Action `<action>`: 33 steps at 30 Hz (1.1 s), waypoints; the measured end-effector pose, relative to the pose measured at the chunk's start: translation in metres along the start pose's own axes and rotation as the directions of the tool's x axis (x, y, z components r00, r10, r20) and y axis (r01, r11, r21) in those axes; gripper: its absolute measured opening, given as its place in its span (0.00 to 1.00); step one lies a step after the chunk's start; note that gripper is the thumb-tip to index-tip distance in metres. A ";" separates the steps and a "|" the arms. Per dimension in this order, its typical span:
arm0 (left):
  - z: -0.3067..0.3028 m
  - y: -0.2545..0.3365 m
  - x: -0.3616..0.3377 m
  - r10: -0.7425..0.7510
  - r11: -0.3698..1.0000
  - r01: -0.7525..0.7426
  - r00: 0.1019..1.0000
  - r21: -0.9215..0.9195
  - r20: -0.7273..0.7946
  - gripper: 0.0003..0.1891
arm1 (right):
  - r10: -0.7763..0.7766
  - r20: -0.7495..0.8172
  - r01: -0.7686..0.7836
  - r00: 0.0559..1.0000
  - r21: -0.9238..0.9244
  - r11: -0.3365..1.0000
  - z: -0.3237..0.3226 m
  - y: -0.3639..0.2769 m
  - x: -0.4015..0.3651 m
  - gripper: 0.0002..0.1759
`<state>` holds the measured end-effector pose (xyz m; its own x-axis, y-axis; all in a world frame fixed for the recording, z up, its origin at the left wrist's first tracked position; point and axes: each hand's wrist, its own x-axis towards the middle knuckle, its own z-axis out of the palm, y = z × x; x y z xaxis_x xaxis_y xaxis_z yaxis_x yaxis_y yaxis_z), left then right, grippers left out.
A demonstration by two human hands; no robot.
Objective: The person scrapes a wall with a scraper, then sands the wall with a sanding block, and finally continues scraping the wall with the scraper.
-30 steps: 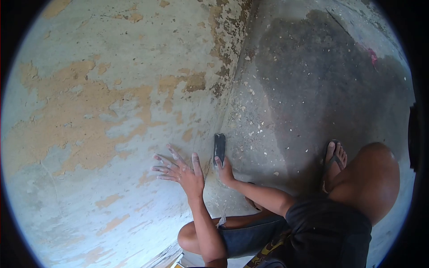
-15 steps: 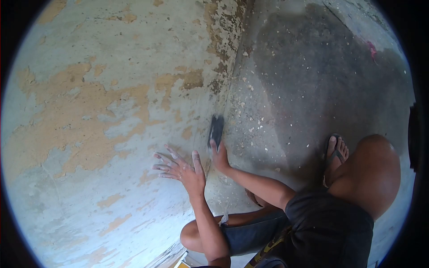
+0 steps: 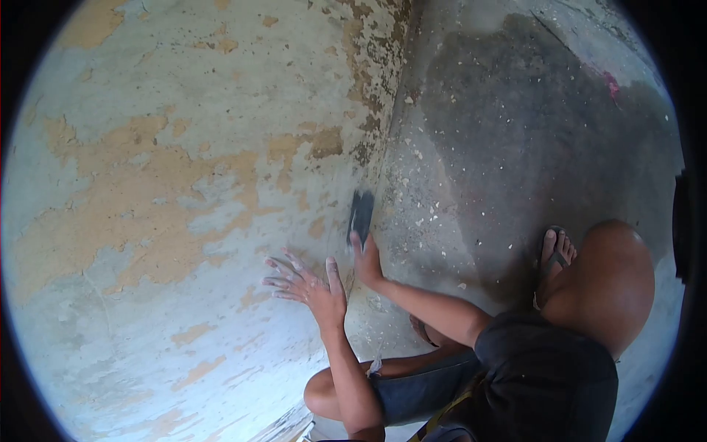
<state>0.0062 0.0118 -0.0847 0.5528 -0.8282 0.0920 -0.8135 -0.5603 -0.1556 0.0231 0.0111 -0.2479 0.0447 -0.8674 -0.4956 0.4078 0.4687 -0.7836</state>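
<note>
My right hand (image 3: 368,264) grips a dark, flat, rectangular tool (image 3: 361,212), the thumb lying along its near end. The tool is held against the foot of the wall, close to the line where wall and floor meet. Just left of it, my left hand (image 3: 313,289) is spread open at the wall (image 3: 162,317), palm towards the surface. Whitish dust coats its fingers. Pale paint covers much of the wall, with tan patches where it has come off.
The grey concrete floor (image 3: 471,221) has a large dark stain and scattered pale flakes. Dark, rough flaking runs up the wall's lower edge (image 3: 375,66). My bent knee (image 3: 618,272) and sandalled foot (image 3: 556,247) are at the right. Something pink (image 3: 611,85) lies farther off.
The view has shifted slightly, so the wall patches appear farther right. Both hands keep nearly the same pose, the left spread at the wall and the right on the dark tool.
</note>
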 end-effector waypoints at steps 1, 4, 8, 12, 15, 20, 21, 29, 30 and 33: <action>0.001 0.002 0.002 0.006 1.000 -0.006 1.000 -0.011 -0.007 0.47 | -0.050 0.029 0.050 0.998 -0.028 0.998 -0.002 0.010 -0.023 0.28; 0.007 0.005 0.003 -0.006 0.999 0.007 1.000 0.039 -0.017 0.47 | -0.002 0.107 0.009 0.994 -0.063 0.998 -0.012 0.013 -0.050 0.28; 0.004 0.003 -0.001 -0.024 1.000 0.024 1.000 0.020 -0.001 0.47 | 0.148 0.083 -0.139 0.986 -0.098 0.985 -0.004 0.021 -0.018 0.28; 0.002 -0.002 -0.001 0.016 1.000 -0.016 1.000 -0.005 0.026 0.48 | 0.020 0.024 -0.019 1.000 -0.046 0.999 -0.004 0.012 0.001 0.28; 0.007 0.002 0.001 0.005 0.998 -0.004 1.000 0.065 -0.008 0.48 | 0.062 0.139 -0.044 0.988 -0.130 0.991 -0.017 0.022 -0.045 0.28; 0.005 0.000 -0.002 -0.008 1.000 0.007 1.000 0.019 0.010 0.48 | 0.156 0.124 -0.147 0.980 -0.079 0.986 -0.009 0.014 -0.002 0.28; 0.005 0.000 -0.001 0.006 1.000 -0.006 1.000 -0.010 0.017 0.48 | 0.137 0.075 -0.129 0.988 -0.100 0.987 -0.006 0.014 0.007 0.28; 0.014 0.005 0.002 -0.020 0.998 0.020 1.000 0.065 -0.012 0.47 | 0.104 0.145 -0.089 0.984 -0.105 0.990 -0.016 0.024 -0.056 0.26; 0.013 0.005 0.002 -0.029 0.999 0.029 0.999 0.029 -0.014 0.47 | 0.113 0.152 -0.097 0.982 -0.106 0.990 -0.012 0.023 -0.043 0.26; 0.009 -0.001 0.000 -0.005 1.000 0.005 1.000 -0.009 0.014 0.47 | 0.020 0.031 -0.020 0.999 0.005 1.000 -0.003 0.011 -0.003 0.25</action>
<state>0.0086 0.0124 -0.0932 0.5593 -0.8251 0.0793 -0.8122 -0.5646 -0.1465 0.0243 0.0196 -0.2560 0.0813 -0.8629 -0.4988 0.4116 0.4848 -0.7717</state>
